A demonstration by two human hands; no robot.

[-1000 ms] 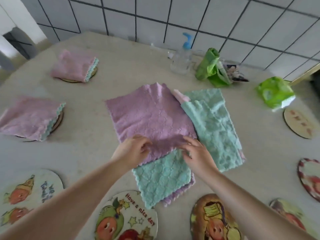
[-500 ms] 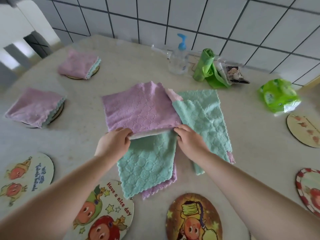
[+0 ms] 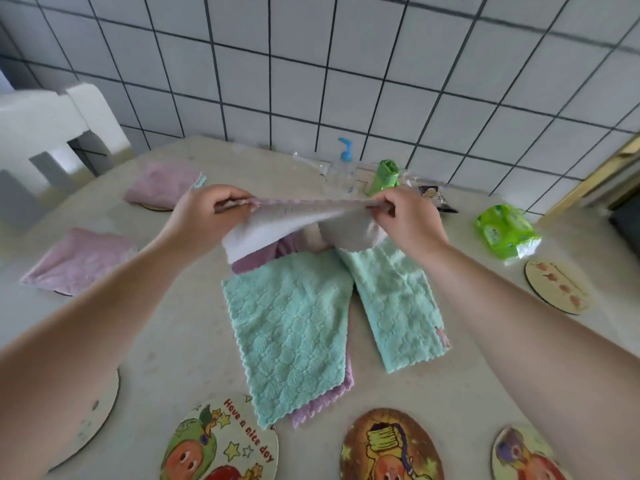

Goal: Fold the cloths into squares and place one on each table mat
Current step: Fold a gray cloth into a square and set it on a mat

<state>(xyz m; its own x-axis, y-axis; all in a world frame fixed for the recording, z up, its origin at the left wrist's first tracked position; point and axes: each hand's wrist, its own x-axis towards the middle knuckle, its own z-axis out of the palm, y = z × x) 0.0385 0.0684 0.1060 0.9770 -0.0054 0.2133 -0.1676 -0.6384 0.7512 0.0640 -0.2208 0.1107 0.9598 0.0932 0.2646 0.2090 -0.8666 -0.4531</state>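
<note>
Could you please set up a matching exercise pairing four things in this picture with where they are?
Things:
1. lifted cloth
2. teal cloth
3. pump bottle
4. wipes pack

Places:
A. at the table's far edge, by the tiled wall
B. flat on the table, below the hands
C. held up between the left hand and right hand
D. on the table at the right, beyond a round mat

Pairs: 1-C, 2-B, 3-A, 4-D
</note>
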